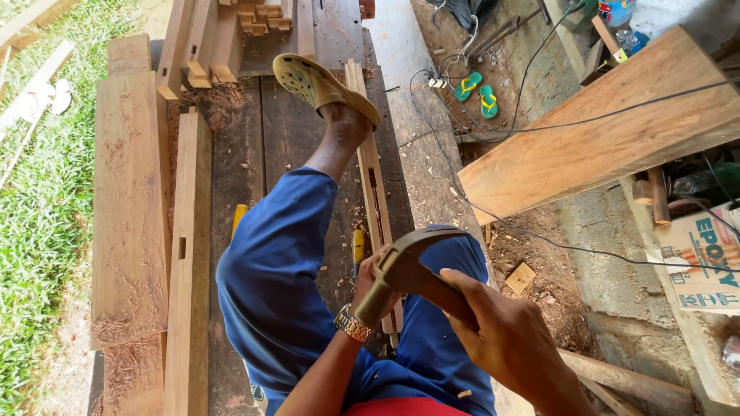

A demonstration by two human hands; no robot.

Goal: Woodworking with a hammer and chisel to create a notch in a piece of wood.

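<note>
The right hand [505, 339] is wrapped around the dark wooden handle of a claw hammer [408, 270] with a dull steel head, its grip pressed together on the handle just below the head. The hammer is raised above the lap, its head lying in front of the left hand [368, 279], which sits low by the knee. A gold metal wristwatch [353, 323] circles the left wrist. The left grip is mostly hidden behind the hammer head, so I cannot tell whether it is spread or pinching anything.

Just under the left hand, a long narrow wooden strip with a rectangular slot [372, 185] runs away across the dark plank bench [270, 131]. A tool with a yellow handle [358, 245] lies beside this strip. The person's leg in blue trousers [277, 270] stretches over the bench, and the foot in a tan perforated clog [317, 83] rests against the far end of the strip.

To the left lie pale planks [127, 208], one with a small cut mortise. To the right, a broad light board [609, 131] leans over black cables, and green flip-flops [478, 92] sit on the dirt floor.
</note>
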